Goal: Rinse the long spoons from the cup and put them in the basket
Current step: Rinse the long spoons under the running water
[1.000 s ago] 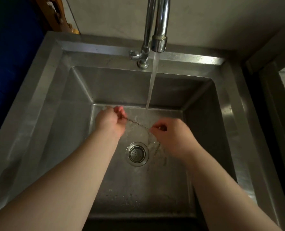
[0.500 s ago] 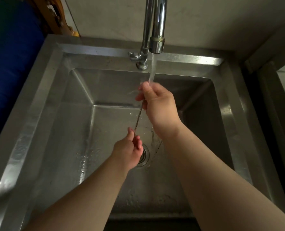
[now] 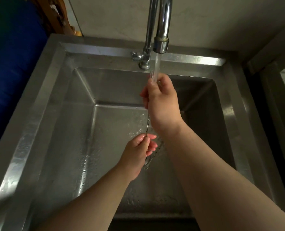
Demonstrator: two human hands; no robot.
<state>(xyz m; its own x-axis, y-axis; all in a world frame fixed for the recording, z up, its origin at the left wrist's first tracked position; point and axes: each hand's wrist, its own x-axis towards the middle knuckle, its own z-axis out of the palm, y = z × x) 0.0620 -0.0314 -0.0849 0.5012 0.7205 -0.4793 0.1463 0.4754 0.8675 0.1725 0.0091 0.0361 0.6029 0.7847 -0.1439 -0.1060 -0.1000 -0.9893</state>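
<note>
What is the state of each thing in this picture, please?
faucet: on, water runs from the spout.
water stream: falls onto the right hand.
long spoon: held upright, twisted handle wet.
right hand: grips the spoon's upper part.
left hand: pinches the spoon lower down.
sink: wet, drain mostly hidden.

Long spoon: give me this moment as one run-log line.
phase: rinsing | long spoon: upright under faucet stream | right hand: grips top | left hand: pinches lower stem | cup, basket: not in view

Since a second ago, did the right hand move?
Yes. The right hand went up from near the drain to just under the faucet, holding the spoon upright.
</note>
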